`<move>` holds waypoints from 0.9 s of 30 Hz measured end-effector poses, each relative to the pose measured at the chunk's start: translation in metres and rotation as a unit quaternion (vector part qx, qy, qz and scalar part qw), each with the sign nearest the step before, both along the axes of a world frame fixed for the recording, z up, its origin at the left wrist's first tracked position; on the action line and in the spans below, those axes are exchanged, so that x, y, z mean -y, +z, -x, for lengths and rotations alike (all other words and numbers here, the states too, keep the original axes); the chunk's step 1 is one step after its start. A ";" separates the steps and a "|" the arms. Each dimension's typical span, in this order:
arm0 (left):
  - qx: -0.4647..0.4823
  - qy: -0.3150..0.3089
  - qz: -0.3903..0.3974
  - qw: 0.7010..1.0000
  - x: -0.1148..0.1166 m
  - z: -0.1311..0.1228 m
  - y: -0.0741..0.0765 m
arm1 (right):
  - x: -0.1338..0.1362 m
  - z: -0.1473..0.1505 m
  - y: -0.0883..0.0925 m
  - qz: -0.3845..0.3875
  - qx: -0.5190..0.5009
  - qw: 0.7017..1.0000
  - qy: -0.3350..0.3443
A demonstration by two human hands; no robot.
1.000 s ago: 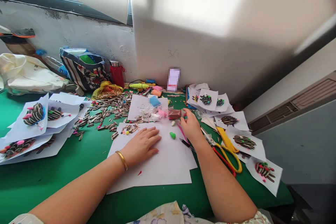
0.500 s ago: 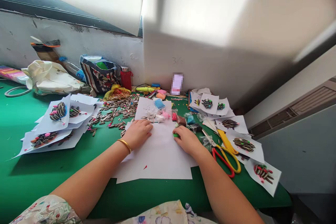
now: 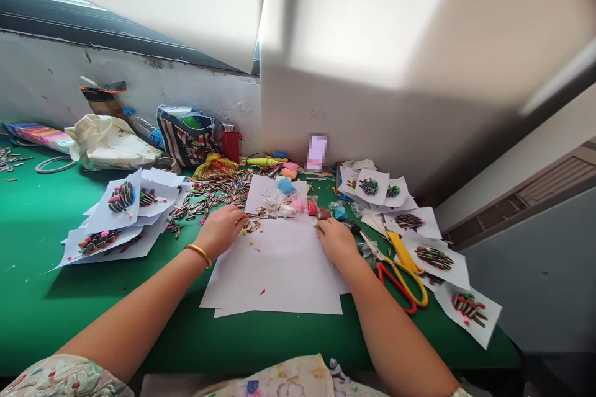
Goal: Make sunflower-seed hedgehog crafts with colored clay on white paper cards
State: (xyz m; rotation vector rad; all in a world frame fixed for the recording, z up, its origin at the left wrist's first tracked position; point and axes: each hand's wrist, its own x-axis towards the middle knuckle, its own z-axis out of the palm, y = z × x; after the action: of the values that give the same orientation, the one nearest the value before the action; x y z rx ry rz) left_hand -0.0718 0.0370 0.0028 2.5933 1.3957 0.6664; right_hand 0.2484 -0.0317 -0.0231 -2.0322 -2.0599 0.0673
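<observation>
Here's the scene on the green tabletop (image 3: pixel 93 316): both hands are down on a white paper sheet (image 3: pixel 274 267), 2 forearms reaching in from the bottom of the view. The left hand (image 3: pixel 221 229), gold bangle (image 3: pixel 198 253) on the wrist, lies palm down with its fingers loosely curled, open and with nothing visibly held, right at the far edge of the sheet, just beside a few loose sunflower seeds (image 3: pixel 254 226). Over to the right, the right hand (image 3: pixel 335 242) has its fingers drawn together, and a tiny green clay bit (image 3: pixel 318 229) sits at the fingertips; from this angle, nobody can tell if it's actually pinched. Just past those fingertips lies a brown clay block (image 3: pixel 323 213), with a clear plastic bag (image 3: pixel 279 205) and blue clay (image 3: pixel 286 186) beyond the gap between the hands. Further out past the left hand, a big spread of sunflower seeds (image 3: pixel 218 189) fans across the tabletop, next to a stack of finished seed-and-clay pictures (image 3: pixel 121 198). Right of the right hand, yellow-and-red scissors (image 3: pixel 403 282) lie among more seed-and-clay pictures (image 3: pixel 435 258).
</observation>
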 end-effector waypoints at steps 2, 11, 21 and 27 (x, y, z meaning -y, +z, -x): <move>-0.007 -0.036 0.006 0.999 0.009 -0.001 -0.005 | 0.001 0.003 0.003 -0.016 0.011 1.000 -0.002; -0.092 -0.143 -0.069 0.983 0.011 -0.013 -0.020 | 0.051 0.048 0.021 0.035 -0.069 0.952 0.298; -0.064 -0.170 -0.082 0.980 -0.008 -0.015 -0.021 | 0.102 0.066 -0.007 -0.016 0.053 0.929 0.367; -0.064 -0.103 -0.079 0.989 -0.016 -0.012 -0.018 | 0.103 0.077 -0.008 -0.009 0.090 0.931 0.354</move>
State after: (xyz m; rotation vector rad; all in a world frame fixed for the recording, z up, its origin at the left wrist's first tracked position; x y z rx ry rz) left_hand -0.0602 0.0532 -0.0155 2.9000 1.1237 0.6136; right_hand 0.1715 -0.1346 -0.0316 -1.2172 -2.7891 -0.0112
